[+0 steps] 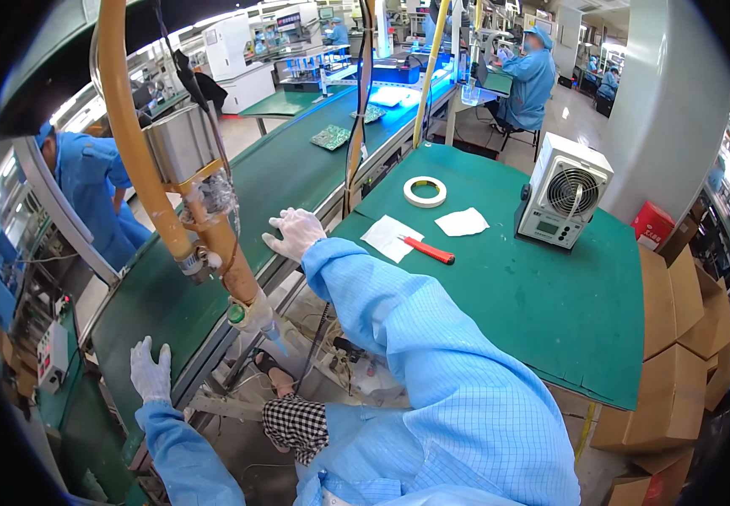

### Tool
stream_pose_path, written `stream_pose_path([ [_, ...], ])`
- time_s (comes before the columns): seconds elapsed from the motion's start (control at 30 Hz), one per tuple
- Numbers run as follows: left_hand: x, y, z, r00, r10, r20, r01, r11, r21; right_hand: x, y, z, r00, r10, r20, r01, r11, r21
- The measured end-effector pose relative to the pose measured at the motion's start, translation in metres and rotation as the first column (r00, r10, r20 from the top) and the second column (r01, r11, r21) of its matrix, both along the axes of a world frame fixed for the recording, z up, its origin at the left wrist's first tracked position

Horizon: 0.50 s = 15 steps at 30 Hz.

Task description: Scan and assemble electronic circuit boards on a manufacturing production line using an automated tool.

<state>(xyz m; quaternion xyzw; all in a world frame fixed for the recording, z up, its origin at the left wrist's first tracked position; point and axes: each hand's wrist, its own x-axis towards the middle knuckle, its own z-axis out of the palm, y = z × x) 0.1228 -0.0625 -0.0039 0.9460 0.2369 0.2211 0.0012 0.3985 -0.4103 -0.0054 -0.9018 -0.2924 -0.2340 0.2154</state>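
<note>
My left hand [150, 373], in a white glove, is over the near end of the dark green conveyor belt [238, 202], thumb apart from the fingers and nothing held. Farther along, at the belt's right edge, my right hand [297, 234] is also gloved and empty, its fingers spread. Between the two hands hangs an orange-brown pipe arm [133, 126] with a pale nozzle [274, 333] at its lower end. Right of my right hand, a red-handled cutter [429, 250] lies partly on a white paper [388, 236].
On the green table [533, 312] are a tape roll [425, 191], another white paper [462, 222] and a white fan unit [563, 192]. Green circuit boards [330, 137] sit far up the belt. Cardboard boxes [664, 396] stand right. Workers in blue are at left [91, 194] and back [529, 84].
</note>
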Motion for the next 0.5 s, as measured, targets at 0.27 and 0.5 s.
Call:
stream_pose_path([
  [0.27,0.002,0.003,-0.001,1.0,-0.004,-0.008,0.004,1.0,0.008,0.0,-0.002,0.006,0.999,0.003,-0.041,-0.004,1.0,-0.029],
  [0.5,0.002,0.003,-0.002,1.0,-0.014,0.019,0.014,1.0,0.026,-0.005,-0.006,0.011,0.999,0.005,-0.051,-0.003,1.0,0.026],
])
